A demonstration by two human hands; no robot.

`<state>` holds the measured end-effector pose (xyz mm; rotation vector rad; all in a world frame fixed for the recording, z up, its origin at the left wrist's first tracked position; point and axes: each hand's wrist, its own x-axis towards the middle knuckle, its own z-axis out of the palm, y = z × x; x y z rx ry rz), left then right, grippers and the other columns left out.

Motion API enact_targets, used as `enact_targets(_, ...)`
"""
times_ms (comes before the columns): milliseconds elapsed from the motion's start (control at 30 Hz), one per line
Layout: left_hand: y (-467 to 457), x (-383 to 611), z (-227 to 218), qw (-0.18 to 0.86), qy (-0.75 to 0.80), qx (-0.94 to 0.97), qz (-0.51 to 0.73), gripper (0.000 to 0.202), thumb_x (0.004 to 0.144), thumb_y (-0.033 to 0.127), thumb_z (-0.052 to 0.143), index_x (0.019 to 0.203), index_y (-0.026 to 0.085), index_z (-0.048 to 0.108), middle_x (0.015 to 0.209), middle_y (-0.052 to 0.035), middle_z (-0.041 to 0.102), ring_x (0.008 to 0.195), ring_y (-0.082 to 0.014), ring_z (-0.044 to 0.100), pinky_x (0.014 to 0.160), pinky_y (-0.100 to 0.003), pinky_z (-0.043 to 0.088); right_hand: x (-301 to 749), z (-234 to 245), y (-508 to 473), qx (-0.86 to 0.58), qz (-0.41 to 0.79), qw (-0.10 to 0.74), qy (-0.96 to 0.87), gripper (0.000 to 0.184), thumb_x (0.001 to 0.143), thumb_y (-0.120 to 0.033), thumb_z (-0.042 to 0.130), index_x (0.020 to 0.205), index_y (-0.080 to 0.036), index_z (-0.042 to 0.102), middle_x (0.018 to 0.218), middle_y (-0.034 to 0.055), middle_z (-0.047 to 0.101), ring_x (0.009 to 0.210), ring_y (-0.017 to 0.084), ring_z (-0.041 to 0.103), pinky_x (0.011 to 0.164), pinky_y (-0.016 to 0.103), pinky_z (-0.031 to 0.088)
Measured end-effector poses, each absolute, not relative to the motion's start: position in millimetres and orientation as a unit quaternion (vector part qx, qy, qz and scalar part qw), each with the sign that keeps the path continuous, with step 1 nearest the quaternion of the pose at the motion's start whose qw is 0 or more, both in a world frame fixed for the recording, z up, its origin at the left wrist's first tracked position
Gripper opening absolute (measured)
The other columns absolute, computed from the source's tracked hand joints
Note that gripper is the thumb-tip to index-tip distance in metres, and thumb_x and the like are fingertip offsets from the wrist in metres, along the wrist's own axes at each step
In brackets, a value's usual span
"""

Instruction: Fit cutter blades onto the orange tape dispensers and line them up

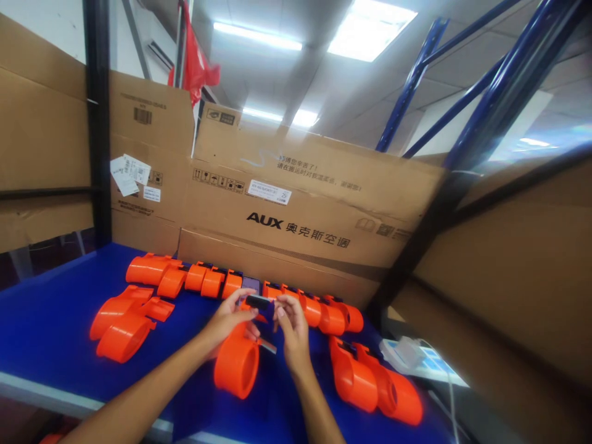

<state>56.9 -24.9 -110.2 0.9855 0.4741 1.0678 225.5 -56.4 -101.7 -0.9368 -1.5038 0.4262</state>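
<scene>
An orange ring-shaped plastic part (235, 367) hangs below my left hand (229, 317), whose fingers are closed around its upper end. A small black piece (259, 302) sits at the top of it, between my two hands. On the other side, my right hand (291, 324) pinches that black piece with thumb and fingers. A thin pale strip (267, 346) sticks out beside the orange part, below the hands. What joins these pieces is hidden behind my fingers. Just behind the hands stands a grey, screen-like rectangle (251, 283).
Similar orange parts (171, 280) line the back of the blue tabletop (55, 314). More lie at left (123, 336) and right (356, 379). Behind rises a cardboard wall (296, 203); a dark post (416, 246) stands at right, near a white device (407, 351).
</scene>
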Motion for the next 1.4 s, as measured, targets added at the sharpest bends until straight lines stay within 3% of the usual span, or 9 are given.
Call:
enact_targets(100, -30, 58, -109, 0.762, 0.183, 0.447, 0.431, 0.078, 0.069, 0.03, 0.085, 0.136, 0.027, 0.044, 0.089, -0.0083, 0.072, 0.068, -0.0274, 0.075, 0.062, -0.035, 0.058, 223, -95, -61, -0.403, 0.265, 0.573, -0.663, 0.051, 0.096, -0.057, 0.039, 0.133, -0.024, 0.047, 0.106, 0.0096, 0.069, 0.093, 0.024, 0.067, 0.079, 0.034, 0.053)
enact_targets(200, -36, 57, -108, 0.792, 0.16, 0.449, 0.382, 0.077, 0.072, 0.029, 0.083, 0.138, 0.027, 0.044, 0.097, -0.0135, 0.073, 0.083, -0.0339, 0.075, 0.069, -0.042, 0.059, 222, -93, -63, -0.411, 0.286, 0.53, -0.685, 0.059, 0.094, -0.065, 0.031, 0.132, -0.023, 0.05, 0.104, 0.0103, 0.07, 0.1, 0.027, 0.067, 0.088, 0.038, 0.052)
enact_targets(367, -43, 54, -105, 0.796, 0.117, 0.473, 0.359, 0.079, 0.072, 0.024, 0.084, 0.141, 0.029, 0.046, 0.121, -0.0169, 0.066, 0.094, -0.0332, 0.073, 0.082, -0.046, 0.057, 224, -102, -56, -0.379, 0.307, 0.582, -0.651, 0.042, 0.091, -0.059, 0.047, 0.111, -0.024, 0.055, 0.098, 0.0077, 0.069, 0.092, 0.025, 0.067, 0.084, 0.035, 0.052)
enact_targets(500, -42, 56, -107, 0.762, 0.122, 0.503, 0.389, 0.062, 0.076, 0.03, 0.08, 0.133, 0.026, 0.057, 0.139, -0.0167, 0.055, 0.098, -0.0313, 0.072, 0.086, -0.046, 0.056, 220, -105, -53, -0.348, 0.331, 0.595, -0.644, 0.032, 0.087, -0.052, 0.059, 0.101, -0.024, 0.053, 0.09, 0.0044, 0.064, 0.084, 0.021, 0.064, 0.076, 0.03, 0.051)
enact_targets(867, -40, 56, -110, 0.646, 0.175, 0.581, 0.464, 0.047, 0.08, 0.034, 0.073, 0.126, 0.024, 0.066, 0.134, -0.0091, 0.063, 0.131, -0.0315, 0.051, 0.114, -0.046, 0.034, 212, -104, -52, -0.329, 0.402, 0.609, -0.6, 0.031, 0.082, -0.045, 0.071, 0.084, -0.024, 0.049, 0.078, -0.0022, 0.058, 0.069, 0.014, 0.054, 0.062, 0.023, 0.042)
enact_targets(933, -39, 57, -111, 0.652, 0.185, 0.573, 0.46, 0.048, 0.079, 0.035, 0.074, 0.126, 0.024, 0.066, 0.132, -0.01, 0.064, 0.124, -0.0319, 0.057, 0.108, -0.046, 0.04, 213, -104, -51, -0.352, 0.389, 0.606, -0.598, 0.032, 0.082, -0.05, 0.069, 0.086, -0.023, 0.052, 0.075, -0.0024, 0.058, 0.064, 0.013, 0.052, 0.058, 0.022, 0.041)
enact_targets(1100, -30, 53, -111, 0.747, 0.144, 0.443, 0.474, 0.069, 0.083, 0.048, 0.063, 0.142, 0.017, 0.046, 0.106, -0.0172, 0.074, 0.075, -0.0273, 0.072, 0.065, -0.038, 0.056, 223, -106, -50, -0.473, 0.294, 0.577, -0.598, 0.04, 0.094, -0.058, 0.042, 0.093, -0.022, 0.059, 0.067, -0.0014, 0.058, 0.057, 0.015, 0.053, 0.052, 0.024, 0.037)
enact_targets(1233, -18, 39, -106, 0.76, 0.117, 0.343, 0.539, 0.065, 0.084, 0.052, 0.056, 0.136, 0.012, 0.052, 0.079, -0.0105, 0.074, 0.058, -0.0188, 0.065, 0.054, -0.027, 0.05, 231, -107, -55, -0.585, 0.163, 0.391, -0.692, 0.016, 0.086, -0.039, 0.062, 0.093, -0.024, 0.06, 0.057, -0.0054, 0.058, 0.053, 0.015, 0.054, 0.053, 0.024, 0.03)
enact_targets(1400, -16, 34, -103, 0.78, 0.114, 0.307, 0.533, 0.06, 0.083, 0.049, 0.056, 0.123, 0.004, 0.062, 0.064, -0.0066, 0.068, 0.048, -0.0147, 0.058, 0.051, -0.025, 0.047, 228, -107, -61, -0.591, 0.131, 0.255, -0.754, 0.017, 0.081, -0.027, 0.065, 0.097, -0.026, 0.061, 0.067, -0.0041, 0.067, 0.06, 0.015, 0.059, 0.055, 0.023, 0.027)
